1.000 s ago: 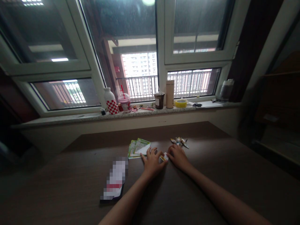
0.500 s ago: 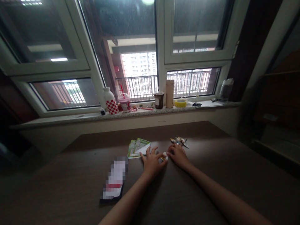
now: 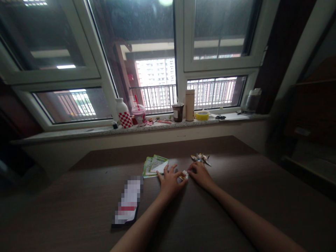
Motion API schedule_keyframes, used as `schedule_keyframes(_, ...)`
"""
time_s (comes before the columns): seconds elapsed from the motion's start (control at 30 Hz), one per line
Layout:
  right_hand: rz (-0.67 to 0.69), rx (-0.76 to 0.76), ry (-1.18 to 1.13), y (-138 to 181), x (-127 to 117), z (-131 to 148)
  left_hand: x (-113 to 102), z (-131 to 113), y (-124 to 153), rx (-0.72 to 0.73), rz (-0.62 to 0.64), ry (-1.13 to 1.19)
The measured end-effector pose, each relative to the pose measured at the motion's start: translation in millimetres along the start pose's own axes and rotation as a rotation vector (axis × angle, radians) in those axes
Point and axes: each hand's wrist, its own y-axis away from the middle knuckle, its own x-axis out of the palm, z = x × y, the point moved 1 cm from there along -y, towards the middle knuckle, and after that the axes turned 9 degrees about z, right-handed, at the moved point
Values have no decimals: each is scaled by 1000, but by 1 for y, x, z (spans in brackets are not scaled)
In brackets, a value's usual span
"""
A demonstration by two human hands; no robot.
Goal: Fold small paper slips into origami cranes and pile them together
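On the table, my left hand point(image 3: 171, 181) pinches a small white-and-yellow folded piece of paper point(image 3: 185, 173) between thumb and index finger. Its other fingers are spread, reaching the edge of a fan of green-and-white paper cards point(image 3: 154, 164). My right hand point(image 3: 201, 176) is closed, its fingertips bunched at the paper's right edge; whether they grip anything is hidden. Just beyond the right hand lies a small heap of crumpled or folded paper scraps point(image 3: 201, 158).
A phone point(image 3: 128, 199) with a blurred-out screen lies left of my left forearm. Along the windowsill stand a checkered bottle point(image 3: 124, 113), drink cups point(image 3: 178, 112), a tan flask point(image 3: 190, 105), yellow tape point(image 3: 202, 116) and scissors point(image 3: 220, 117).
My right fingertips have shifted very slightly away from the small paper. The left hand, cards and scraps look the same.
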Motion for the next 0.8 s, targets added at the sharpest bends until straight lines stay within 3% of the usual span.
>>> schedule_keyframes(0.37,44,34,50,1,-1,7,0,0,0,3,-3,14)
schedule_keyframes(0.8,44,-42,41,5,-2,5,2,1,0,3,-11,-2)
